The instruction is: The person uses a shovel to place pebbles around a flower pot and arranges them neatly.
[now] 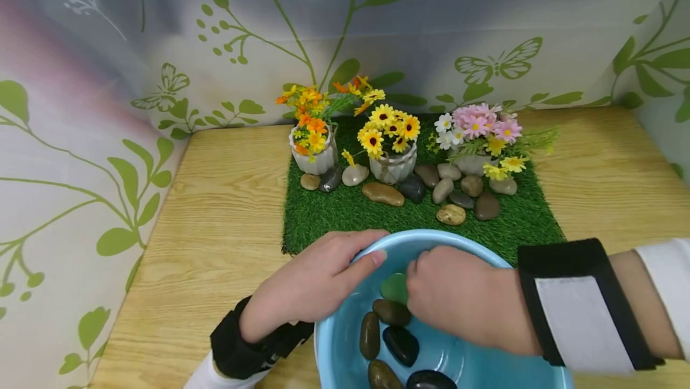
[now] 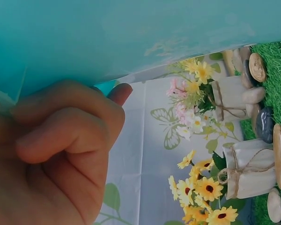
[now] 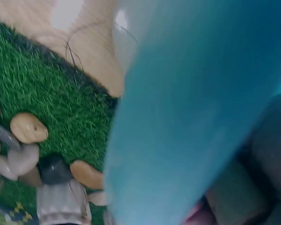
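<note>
A light-blue basin [image 1: 336,347] stands at the front, partly over the grass mat. My left hand [image 1: 318,272] grips its left rim, thumb over the edge and fingers outside, curled in the left wrist view. My right hand [image 1: 458,296] reaches into the basin, fingers curled at a smooth green piece [image 1: 394,288] that shows beside the knuckles. The right wrist view has a greenish block-like surface [image 3: 236,194] low beyond the wall. Beside that hand lie dark wet stones, among them a black stone [image 1: 401,345] and a brown stone [image 1: 369,335].
Behind the basin lies a green grass mat [image 1: 334,221] with several pebbles, such as a tan pebble [image 1: 383,193]. Along its back stand a pot of orange flowers [image 1: 314,155], a pot of yellow flowers [image 1: 392,164] and pink flowers [image 1: 480,125]. Patterned cloth [image 1: 377,35] hangs behind the wooden table [image 1: 226,197].
</note>
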The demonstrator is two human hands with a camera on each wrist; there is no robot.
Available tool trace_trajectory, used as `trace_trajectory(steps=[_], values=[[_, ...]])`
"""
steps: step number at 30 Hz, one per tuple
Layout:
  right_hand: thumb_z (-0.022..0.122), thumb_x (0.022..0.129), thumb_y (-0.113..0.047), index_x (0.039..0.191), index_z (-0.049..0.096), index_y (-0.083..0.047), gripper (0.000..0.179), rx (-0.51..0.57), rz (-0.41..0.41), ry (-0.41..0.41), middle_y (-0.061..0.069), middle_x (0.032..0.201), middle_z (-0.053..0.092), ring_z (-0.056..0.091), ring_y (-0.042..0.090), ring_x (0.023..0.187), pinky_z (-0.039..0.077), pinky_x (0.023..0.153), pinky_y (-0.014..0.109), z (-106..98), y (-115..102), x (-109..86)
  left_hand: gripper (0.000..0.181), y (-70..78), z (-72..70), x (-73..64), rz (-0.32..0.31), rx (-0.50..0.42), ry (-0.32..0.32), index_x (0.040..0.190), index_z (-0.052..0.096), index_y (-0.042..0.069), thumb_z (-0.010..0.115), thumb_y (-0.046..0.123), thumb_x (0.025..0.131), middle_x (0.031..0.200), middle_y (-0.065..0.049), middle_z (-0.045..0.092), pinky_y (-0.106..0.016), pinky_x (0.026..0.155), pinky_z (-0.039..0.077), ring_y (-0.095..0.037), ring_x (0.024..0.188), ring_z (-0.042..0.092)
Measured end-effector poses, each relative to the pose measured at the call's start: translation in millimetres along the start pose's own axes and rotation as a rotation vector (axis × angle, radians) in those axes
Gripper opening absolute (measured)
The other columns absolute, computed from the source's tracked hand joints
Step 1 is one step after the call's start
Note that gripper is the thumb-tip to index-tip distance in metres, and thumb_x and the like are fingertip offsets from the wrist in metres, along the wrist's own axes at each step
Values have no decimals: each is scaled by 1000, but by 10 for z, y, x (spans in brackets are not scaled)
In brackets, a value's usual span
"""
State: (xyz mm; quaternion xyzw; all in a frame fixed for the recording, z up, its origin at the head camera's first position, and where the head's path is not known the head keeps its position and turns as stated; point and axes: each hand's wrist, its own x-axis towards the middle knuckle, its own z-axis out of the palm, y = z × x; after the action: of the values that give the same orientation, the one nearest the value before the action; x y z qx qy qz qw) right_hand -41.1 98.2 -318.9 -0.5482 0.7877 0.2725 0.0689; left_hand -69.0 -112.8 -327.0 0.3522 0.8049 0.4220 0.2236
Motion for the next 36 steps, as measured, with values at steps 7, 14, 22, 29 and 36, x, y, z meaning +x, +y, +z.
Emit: trace_trajectory(steps=[7,14,22,29,36], values=[[80,83,-24,69,65,-25,21,74,-104,165,-5,68,57,51,12,53,39,48,29,8,131,-7,34,0,-8,-3,16,-9,-1,133,58,20,37,35,110,113,6,67,-25,86,52,-4,99,65],[78,85,-27,79,69,-26,11,30,-138,224,-7,72,58,51,11,57,40,50,27,63,107,37,32,-5,2,-4,26,5,6,129,59,21,38,34,110,110,9,65,-24,83,53,0,95,64],[77,86,-32,65,63,-27,26,-51,-82,66,-7,62,54,47,13,54,38,49,29,98,6,57,36,-2,3,-4,15,15,6,136,57,20,37,36,110,115,11,66,-25,88,52,1,101,63],[75,89,-30,65,63,-29,27,21,-213,31,-10,58,54,45,9,52,38,48,25,56,74,72,38,13,5,-10,7,53,23,137,57,20,37,37,110,119,10,65,-27,94,49,-2,109,61],[70,94,-24,73,70,-26,21,161,-268,-156,-9,64,57,41,8,50,38,49,24,-66,117,209,37,32,-3,-4,5,65,19,135,57,21,36,37,110,117,13,64,-26,93,49,1,107,60]])
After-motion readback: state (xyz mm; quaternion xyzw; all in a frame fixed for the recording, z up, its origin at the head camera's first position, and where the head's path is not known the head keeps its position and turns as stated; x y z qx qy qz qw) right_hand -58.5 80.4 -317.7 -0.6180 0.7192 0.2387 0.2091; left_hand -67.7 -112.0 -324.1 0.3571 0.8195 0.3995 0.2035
